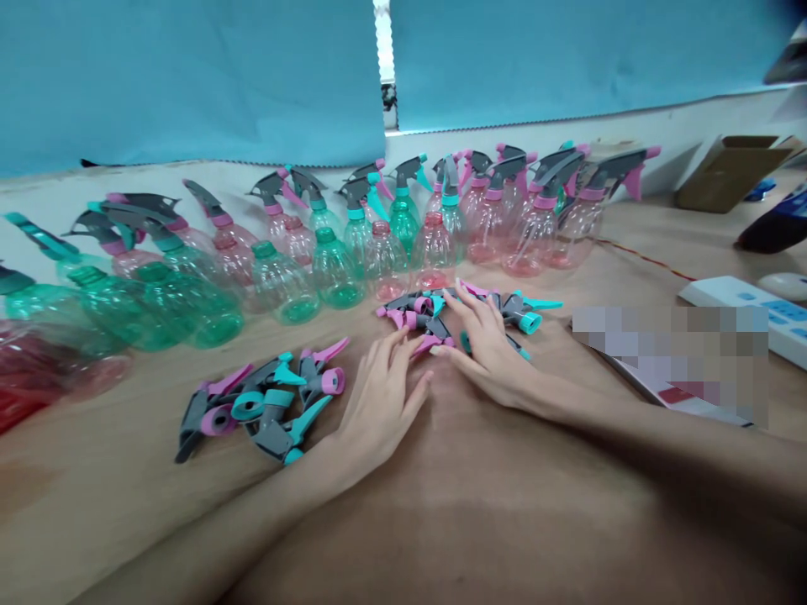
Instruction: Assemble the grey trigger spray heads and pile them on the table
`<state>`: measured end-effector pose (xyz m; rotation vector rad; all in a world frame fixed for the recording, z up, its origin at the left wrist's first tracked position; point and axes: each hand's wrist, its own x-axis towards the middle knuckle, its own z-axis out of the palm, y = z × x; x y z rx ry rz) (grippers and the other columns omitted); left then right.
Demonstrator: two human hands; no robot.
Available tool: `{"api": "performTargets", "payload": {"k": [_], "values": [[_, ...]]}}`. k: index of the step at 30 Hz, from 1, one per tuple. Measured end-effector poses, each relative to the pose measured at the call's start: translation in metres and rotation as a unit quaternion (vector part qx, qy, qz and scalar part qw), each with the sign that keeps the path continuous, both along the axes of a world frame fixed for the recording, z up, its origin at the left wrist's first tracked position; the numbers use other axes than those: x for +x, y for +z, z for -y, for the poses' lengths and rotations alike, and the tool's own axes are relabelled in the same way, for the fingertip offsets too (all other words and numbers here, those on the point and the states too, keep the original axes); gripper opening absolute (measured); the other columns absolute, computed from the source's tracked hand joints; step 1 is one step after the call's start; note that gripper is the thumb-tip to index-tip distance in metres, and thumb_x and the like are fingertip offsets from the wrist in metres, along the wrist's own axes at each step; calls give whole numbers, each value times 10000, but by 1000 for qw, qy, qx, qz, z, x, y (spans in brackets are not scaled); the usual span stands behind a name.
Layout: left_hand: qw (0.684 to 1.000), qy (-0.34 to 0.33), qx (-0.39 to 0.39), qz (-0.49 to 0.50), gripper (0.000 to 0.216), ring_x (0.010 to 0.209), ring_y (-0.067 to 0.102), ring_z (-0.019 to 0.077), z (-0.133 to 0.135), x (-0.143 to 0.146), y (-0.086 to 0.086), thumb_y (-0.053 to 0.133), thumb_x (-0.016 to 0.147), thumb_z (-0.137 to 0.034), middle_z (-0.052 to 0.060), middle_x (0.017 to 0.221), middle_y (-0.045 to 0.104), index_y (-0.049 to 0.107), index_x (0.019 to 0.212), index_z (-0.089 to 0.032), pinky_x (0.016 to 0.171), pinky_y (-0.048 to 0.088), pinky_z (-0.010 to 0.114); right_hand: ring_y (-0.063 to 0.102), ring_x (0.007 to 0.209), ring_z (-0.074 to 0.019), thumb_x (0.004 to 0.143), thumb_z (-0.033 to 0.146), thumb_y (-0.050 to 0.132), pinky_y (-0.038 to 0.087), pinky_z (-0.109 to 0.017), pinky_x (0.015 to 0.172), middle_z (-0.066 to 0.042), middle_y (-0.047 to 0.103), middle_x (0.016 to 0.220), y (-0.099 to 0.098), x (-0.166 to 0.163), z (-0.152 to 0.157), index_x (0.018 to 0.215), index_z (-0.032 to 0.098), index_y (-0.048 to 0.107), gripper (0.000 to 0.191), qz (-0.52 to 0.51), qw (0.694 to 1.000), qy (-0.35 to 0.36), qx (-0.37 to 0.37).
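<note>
My left hand (pixel 382 395) lies flat on the brown table, fingers stretched out and together, holding nothing. It rests between two heaps of grey spray heads with pink or teal caps: one heap (pixel 261 405) to its left, another (pixel 460 315) ahead. My right hand (pixel 485 340) lies palm down with its fingers spread over the farther heap, touching several heads. Behind stand several open-necked green bottles (pixel 283 290) and pink bottles (pixel 435 252), and farther back bottles with spray heads fitted (pixel 542 214).
Red bottles (pixel 38 370) lie at the far left. A white power strip (pixel 756 311) and papers (pixel 668 382) sit on the right, with a cardboard box (pixel 725 172) behind. Blue sheeting (pixel 189 76) covers the wall.
</note>
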<state>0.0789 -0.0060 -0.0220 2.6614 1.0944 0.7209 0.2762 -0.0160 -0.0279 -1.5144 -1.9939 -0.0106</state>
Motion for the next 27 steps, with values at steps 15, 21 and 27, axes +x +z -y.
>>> {"api": "performTargets", "payload": {"k": [15, 21, 27], "values": [[989, -55, 72, -113, 442, 1218, 507, 309, 5, 4, -6, 467, 942, -296, 188, 1322, 545, 453, 1315, -60, 988, 457, 468, 567, 1088, -291, 896, 441, 509, 298, -531, 997, -125, 645, 1159, -1, 18, 49, 1209, 168, 471, 416, 129, 991, -21, 19], [979, -99, 130, -121, 342, 1101, 583, 275, 18, 0, -4, 387, 968, -227, 191, 1183, 629, 531, 1217, -42, 921, 513, 423, 608, 914, -254, 940, 346, 450, 299, -488, 937, -75, 693, 937, 17, 11, 36, 964, 186, 592, 215, 144, 988, -15, 45], [976, -139, 137, -95, 306, 1011, 613, 245, 34, -21, 0, 405, 960, -191, 155, 1104, 667, 576, 1152, -26, 883, 544, 358, 594, 847, -270, 912, 288, 488, 342, -443, 812, -85, 655, 797, 29, -2, 11, 773, 168, 574, 203, 158, 987, -12, 38]]}}
